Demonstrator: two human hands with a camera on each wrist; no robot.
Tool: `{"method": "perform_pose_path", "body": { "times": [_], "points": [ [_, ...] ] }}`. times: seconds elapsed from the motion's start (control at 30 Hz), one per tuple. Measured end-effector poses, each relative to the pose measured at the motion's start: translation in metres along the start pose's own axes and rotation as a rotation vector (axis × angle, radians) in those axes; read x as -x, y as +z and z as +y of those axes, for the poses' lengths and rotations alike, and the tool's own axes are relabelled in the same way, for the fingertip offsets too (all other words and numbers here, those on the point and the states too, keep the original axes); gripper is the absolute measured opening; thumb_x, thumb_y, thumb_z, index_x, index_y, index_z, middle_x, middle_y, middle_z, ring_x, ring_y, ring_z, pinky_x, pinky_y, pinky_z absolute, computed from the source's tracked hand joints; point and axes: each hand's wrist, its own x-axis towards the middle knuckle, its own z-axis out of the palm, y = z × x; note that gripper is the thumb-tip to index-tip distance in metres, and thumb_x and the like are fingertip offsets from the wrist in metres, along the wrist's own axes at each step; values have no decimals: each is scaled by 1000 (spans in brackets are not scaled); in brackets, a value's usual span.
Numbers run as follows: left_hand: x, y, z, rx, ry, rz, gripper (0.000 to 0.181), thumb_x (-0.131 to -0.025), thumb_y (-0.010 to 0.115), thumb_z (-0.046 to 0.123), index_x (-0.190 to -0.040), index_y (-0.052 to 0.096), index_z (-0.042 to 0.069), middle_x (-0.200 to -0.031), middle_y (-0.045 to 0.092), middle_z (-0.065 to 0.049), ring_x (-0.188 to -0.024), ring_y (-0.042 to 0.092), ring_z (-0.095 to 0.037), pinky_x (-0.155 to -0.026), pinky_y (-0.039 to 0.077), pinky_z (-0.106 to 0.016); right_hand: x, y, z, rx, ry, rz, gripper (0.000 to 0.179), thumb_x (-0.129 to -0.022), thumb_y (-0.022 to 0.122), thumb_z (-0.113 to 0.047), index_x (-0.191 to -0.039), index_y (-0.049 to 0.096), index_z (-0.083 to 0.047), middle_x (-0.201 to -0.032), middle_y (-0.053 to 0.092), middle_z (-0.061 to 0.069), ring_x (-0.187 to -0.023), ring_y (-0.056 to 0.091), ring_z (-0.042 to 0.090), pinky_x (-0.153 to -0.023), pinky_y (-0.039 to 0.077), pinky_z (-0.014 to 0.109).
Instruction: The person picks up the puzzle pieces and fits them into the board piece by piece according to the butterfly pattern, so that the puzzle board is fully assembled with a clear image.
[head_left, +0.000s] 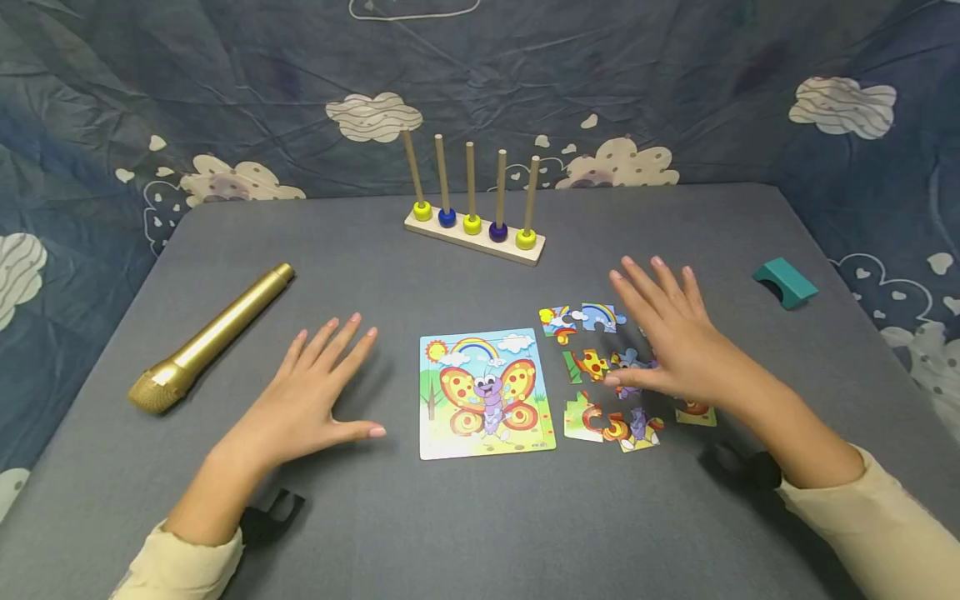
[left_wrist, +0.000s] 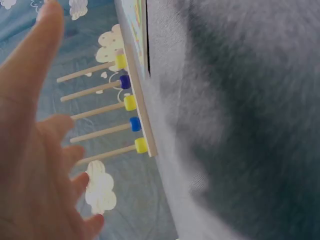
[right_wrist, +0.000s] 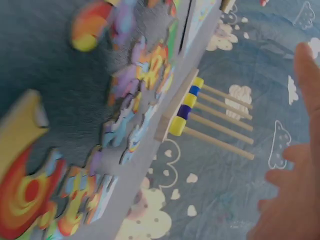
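Observation:
My left hand (head_left: 311, 400) hovers with spread fingers over the table, left of a square butterfly picture board (head_left: 487, 396), and holds nothing. My right hand (head_left: 678, 350), also spread and bare, is above the loose jigsaw pieces (head_left: 592, 419) to the right of the board, hiding some of them. In the right wrist view several jigsaw pieces (right_wrist: 30, 195) lie scattered and apart below the hand. The left wrist view has the left hand (left_wrist: 30, 165) with its thumb stretched out, away from the board's edge (left_wrist: 142, 30).
A gold microphone (head_left: 217, 333) lies at the left. Toward the back stands a wooden peg stand (head_left: 480, 240) with one yellow or blue bead on each upright peg. A teal arch block (head_left: 786, 282) rests at the far right. Patterned cloth (head_left: 600, 75) hangs behind the table.

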Motion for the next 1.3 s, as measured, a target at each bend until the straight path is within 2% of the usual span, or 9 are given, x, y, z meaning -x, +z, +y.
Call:
{"method": "perform_pose_path", "body": {
  "times": [0.1,0.2,0.33,0.43,0.53,0.63,0.93,1.1,1.3],
  "points": [
    [-5,4,2,33,46,44,105,-67,54,73,-146,13,17,-149,8,-8,-134,8,-30,-104,6,-51,-13,1,1,-113,-38,45,117,-59,81,-41,-145,9,-8,-148,6,14,-133,-5,33,-103,-8,48],
    [-11,8,5,66,93,95,106,-66,58,71,-145,14,16,-149,11,-8,-133,12,-30,-104,8,-49,-25,5,2,-223,-41,60,116,-57,84,-33,-144,12,-6,-148,10,13,-134,0,29,-105,-4,45],
    [-18,13,11,117,142,136,108,-65,61,68,-145,13,15,-148,12,-8,-133,14,-30,-105,10,-46,-37,12,2,-381,33,18,110,-62,82,-28,-145,12,-14,-148,12,8,-134,4,26,-104,7,51],
    [-22,16,17,164,156,135,107,-66,62,66,-145,12,13,-148,12,-7,-133,14,-27,-106,11,-43,-43,20,4,-467,108,-31,103,-67,79,-26,-145,12,-21,-148,13,7,-134,9,27,-101,17,55],
    [-26,20,22,203,149,109,106,-68,61,65,-145,13,10,-149,12,-6,-133,14,-24,-106,13,-40,-47,28,9,-497,153,-71,98,-70,77,-25,-145,15,-20,-147,17,10,-132,17,30,-98,23,56],
    [-28,25,25,244,126,62,104,-69,60,65,-144,14,8,-149,13,-4,-134,13,-21,-105,16,-41,-49,34,15,-514,176,-111,93,-71,76,-25,-144,19,-15,-145,20,13,-130,19,33,-97,24,56],
    [-28,39,22,380,61,-45,102,-70,62,61,-144,15,9,-147,17,-8,-133,15,-21,-103,22,-42,-50,51,30,-530,159,-222,82,-77,70,-32,-142,26,-8,-142,27,14,-129,22,34,-98,22,55],
    [-29,48,18,418,60,-71,101,-71,65,57,-145,15,10,-147,18,-8,-132,17,-23,-103,22,-43,-52,57,34,-491,152,-250,77,-78,69,-31,-140,30,-6,-141,30,16,-129,24,34,-99,23,52],
    [-30,54,17,417,70,-77,98,-71,66,55,-144,18,9,-145,22,-9,-131,20,-24,-103,22,-42,-53,63,36,-447,160,-285,68,-81,67,-29,-138,35,-7,-138,34,15,-127,27,33,-99,25,50]
  ]
}}
